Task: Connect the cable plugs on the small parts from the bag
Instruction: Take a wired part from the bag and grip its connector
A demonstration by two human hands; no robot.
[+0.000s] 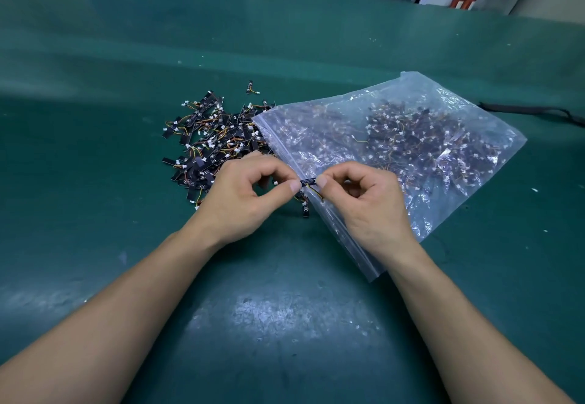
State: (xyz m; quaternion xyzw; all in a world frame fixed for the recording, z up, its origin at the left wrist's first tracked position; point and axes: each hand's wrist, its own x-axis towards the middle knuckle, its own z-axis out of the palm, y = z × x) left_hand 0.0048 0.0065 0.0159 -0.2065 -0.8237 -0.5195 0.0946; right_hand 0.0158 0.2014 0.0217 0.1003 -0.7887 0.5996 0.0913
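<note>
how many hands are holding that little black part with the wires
2. The left hand pinches the left end of the small black part, and the right hand pinches its right end, over the zip edge of the plastic bag.

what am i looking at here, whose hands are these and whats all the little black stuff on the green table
There is no machine here. This is a single picture from a camera worn on a person's head, looking down at their own two bare arms.

The surface is a green table. On it lies a clear plastic zip bag full of small black strip-shaped parts with thin coloured wires and white plugs. Beside the bag's zip edge, to the left, is a loose pile of the same parts.

The left hand and right hand meet over the bag's edge. Together they pinch one small black strip between their fingertips, and its yellow and orange wires hang below. Whether its plug is connected is too small to tell.
</note>
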